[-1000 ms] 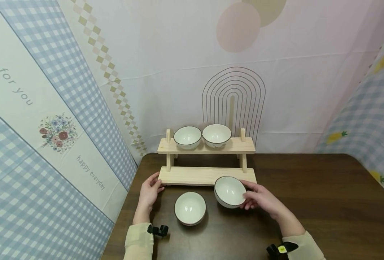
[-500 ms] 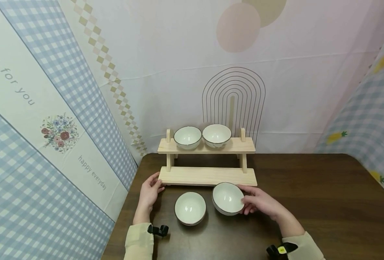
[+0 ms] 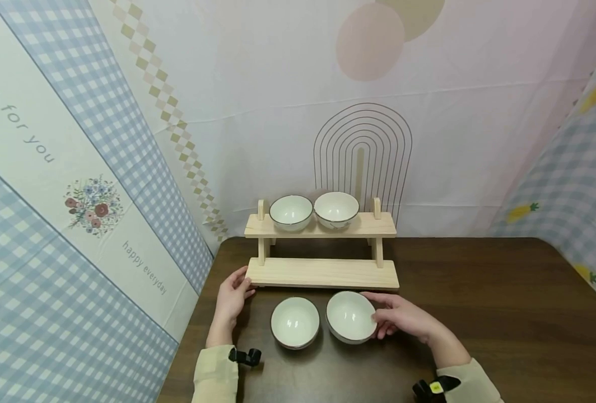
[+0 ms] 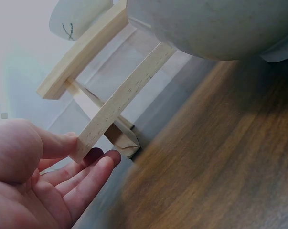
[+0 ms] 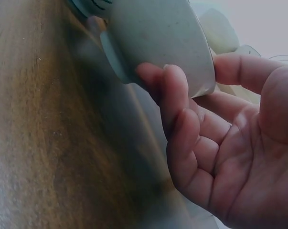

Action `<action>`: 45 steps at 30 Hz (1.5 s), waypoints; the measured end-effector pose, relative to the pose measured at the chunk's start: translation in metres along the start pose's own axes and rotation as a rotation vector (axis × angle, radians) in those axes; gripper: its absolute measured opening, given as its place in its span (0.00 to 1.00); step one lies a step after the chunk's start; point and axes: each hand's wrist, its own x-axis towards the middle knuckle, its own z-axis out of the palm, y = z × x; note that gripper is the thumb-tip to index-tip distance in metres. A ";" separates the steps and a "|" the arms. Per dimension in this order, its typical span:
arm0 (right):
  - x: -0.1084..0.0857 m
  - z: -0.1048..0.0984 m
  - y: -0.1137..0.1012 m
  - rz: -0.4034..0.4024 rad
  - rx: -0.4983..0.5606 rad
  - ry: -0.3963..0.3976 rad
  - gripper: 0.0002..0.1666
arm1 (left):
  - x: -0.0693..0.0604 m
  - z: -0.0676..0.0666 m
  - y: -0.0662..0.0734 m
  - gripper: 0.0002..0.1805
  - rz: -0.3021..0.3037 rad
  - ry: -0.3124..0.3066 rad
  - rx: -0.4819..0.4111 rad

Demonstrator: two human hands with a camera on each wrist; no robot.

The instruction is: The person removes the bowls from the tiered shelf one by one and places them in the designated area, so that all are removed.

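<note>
A white bowl (image 3: 351, 317) with a dark rim is held by my right hand (image 3: 403, 317) at its right side. In the right wrist view, the thumb lies at the rim and curled fingers press the outer wall of this bowl (image 5: 153, 43). Its foot seems just off the table. A second white bowl (image 3: 295, 323) sits close on its left. My left hand (image 3: 231, 296) grips the left end of a two-tier wooden shelf (image 3: 323, 273). In the left wrist view, thumb and fingers pinch the end of the lower board (image 4: 117, 105).
Two more white bowls, a left one (image 3: 291, 214) and a right one (image 3: 336, 210), stand side by side on the upper board. The shelf stands on a dark wooden table (image 3: 479, 302) near its back edge. Behind hangs a patterned cloth (image 3: 278, 140).
My right hand has brought its bowl from the front edge of the lower board toward me and slightly left, beside the other bowl. The left hand stays at the shelf's end.
</note>
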 end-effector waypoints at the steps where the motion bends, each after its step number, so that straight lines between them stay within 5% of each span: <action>1: 0.000 0.000 0.000 0.002 -0.003 -0.003 0.41 | 0.000 0.000 0.000 0.24 0.001 0.000 -0.001; 45: -0.001 0.009 0.003 0.021 0.007 -0.123 0.42 | -0.001 0.000 0.002 0.24 -0.010 0.002 0.003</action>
